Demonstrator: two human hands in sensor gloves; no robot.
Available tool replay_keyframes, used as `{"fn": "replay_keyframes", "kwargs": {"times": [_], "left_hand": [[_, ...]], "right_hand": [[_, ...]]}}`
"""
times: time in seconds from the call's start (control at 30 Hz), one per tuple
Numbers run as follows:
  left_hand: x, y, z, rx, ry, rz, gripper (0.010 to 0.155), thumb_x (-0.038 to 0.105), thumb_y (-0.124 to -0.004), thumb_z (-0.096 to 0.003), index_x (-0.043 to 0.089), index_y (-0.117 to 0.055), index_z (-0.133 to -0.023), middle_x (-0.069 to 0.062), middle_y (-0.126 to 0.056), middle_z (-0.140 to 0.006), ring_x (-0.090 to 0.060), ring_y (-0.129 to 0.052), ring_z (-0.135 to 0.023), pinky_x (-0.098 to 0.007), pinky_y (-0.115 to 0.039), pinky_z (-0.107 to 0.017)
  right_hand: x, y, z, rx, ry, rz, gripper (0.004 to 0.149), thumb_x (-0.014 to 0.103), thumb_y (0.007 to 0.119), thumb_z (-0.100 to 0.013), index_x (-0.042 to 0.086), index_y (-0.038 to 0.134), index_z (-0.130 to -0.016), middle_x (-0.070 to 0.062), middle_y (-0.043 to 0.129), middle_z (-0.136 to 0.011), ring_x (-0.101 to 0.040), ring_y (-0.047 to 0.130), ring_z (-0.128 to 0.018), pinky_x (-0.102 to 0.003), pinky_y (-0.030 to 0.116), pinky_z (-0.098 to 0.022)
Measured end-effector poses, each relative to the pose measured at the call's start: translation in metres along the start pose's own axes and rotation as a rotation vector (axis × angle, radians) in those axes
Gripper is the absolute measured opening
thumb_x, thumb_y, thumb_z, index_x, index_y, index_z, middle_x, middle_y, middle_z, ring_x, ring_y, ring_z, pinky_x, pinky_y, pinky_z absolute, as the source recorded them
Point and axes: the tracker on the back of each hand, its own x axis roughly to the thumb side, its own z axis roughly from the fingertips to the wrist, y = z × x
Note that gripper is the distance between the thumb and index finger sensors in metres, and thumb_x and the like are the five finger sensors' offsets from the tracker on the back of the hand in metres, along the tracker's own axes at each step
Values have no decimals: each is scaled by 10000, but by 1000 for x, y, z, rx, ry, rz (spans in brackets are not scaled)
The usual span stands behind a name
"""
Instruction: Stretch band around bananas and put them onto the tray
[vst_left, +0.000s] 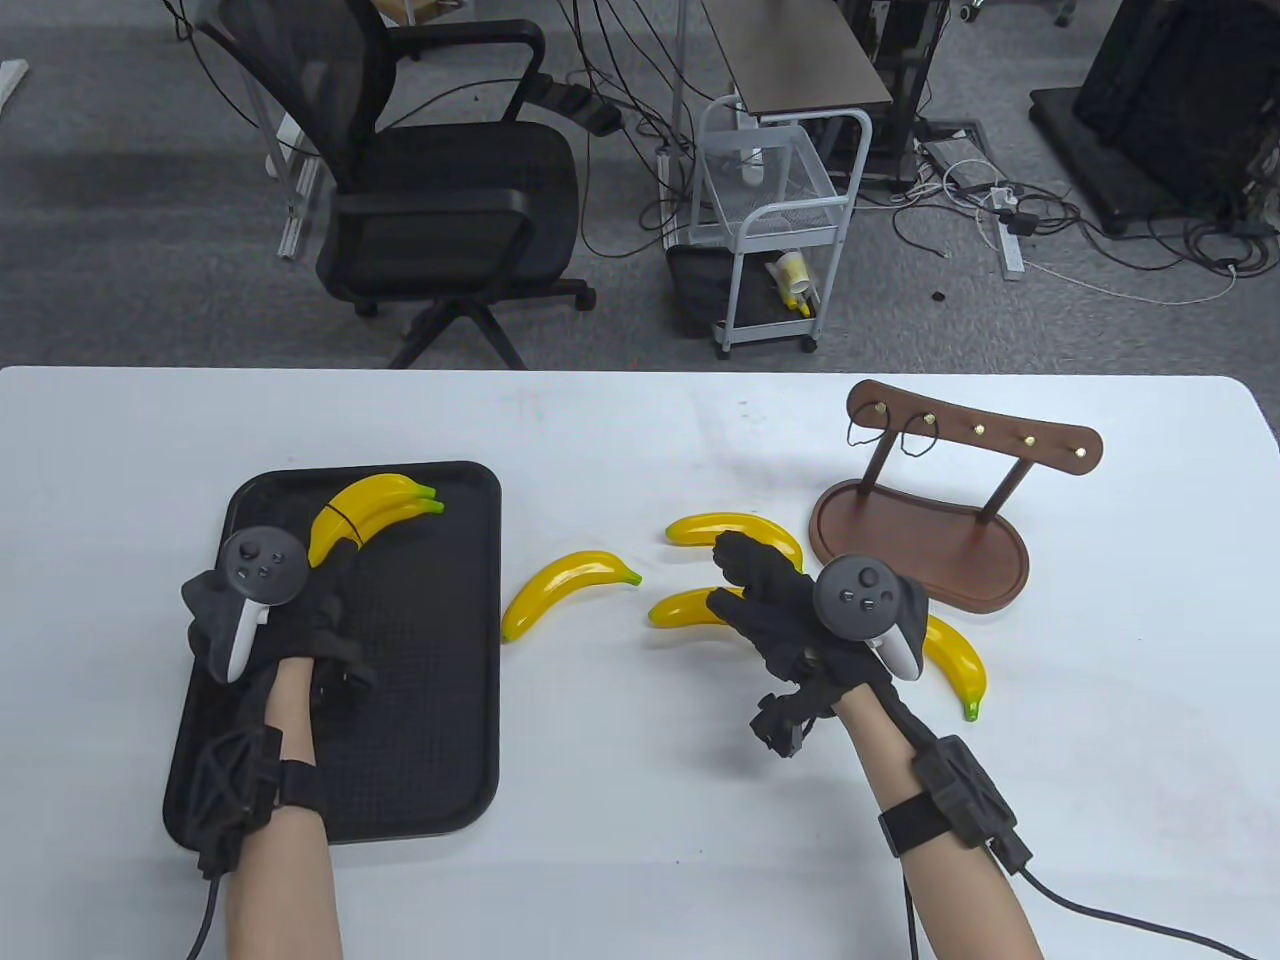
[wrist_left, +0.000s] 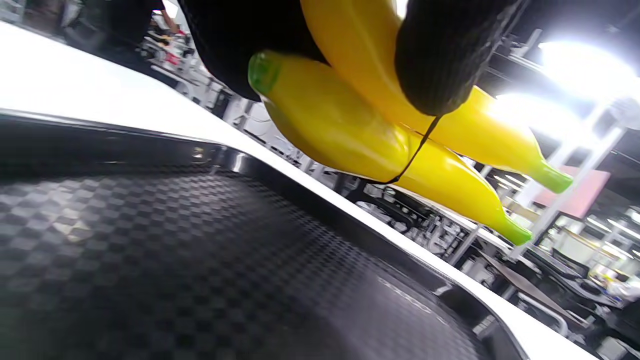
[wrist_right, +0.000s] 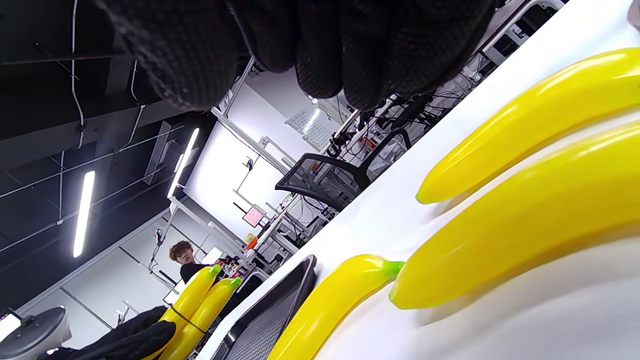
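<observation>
So the count: six bananas total, two (vst_left: 372, 505) tied together with one thin black band (vst_left: 340, 517) over the single black tray (vst_left: 440, 700), and four loose on the desk (vst_left: 640, 820), at (vst_left: 565, 592), (vst_left: 728, 528), (vst_left: 685, 608) and (vst_left: 955, 655). One wooden rack (vst_left: 920, 540) with two more bands (vst_left: 885, 437) on its pegs. Two gloved hands, left (vst_left: 300, 610) and right (vst_left: 775, 605).
</observation>
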Motion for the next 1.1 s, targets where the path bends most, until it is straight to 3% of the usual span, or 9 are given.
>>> {"fn": "replay_keyframes", "kwargs": {"times": [0.43,0.77,1.1], "left_hand": [[-37,-24,-15,-29,165,10,651,423,-775,-629,230,-438,-1151,-44,-646,-1155,-315,-784,-1024,-473,-666,-789],[-47,-36,-13,-56,170,36,650,405,-764,-634,231,-414,-1153,-48,-616,-1167,-333,-757,-1041,-488,-648,-795],[-47,-35,-12,-66,142,75,663,432,-733,-638,235,-383,-1164,-54,-539,-1222,-364,-681,-1095,-539,-583,-813]], "right_hand": [[-2,-1,1,9,18,16,660,383,762,-561,82,524,-1098,-194,637,-1085,-438,740,-929,-542,709,-623],[-3,-1,2,16,26,29,657,387,757,-562,84,525,-1098,-194,636,-1085,-439,739,-929,-544,708,-623],[-4,-1,2,18,29,32,661,392,755,-563,82,523,-1099,-202,634,-1085,-442,735,-931,-548,704,-624]]}}
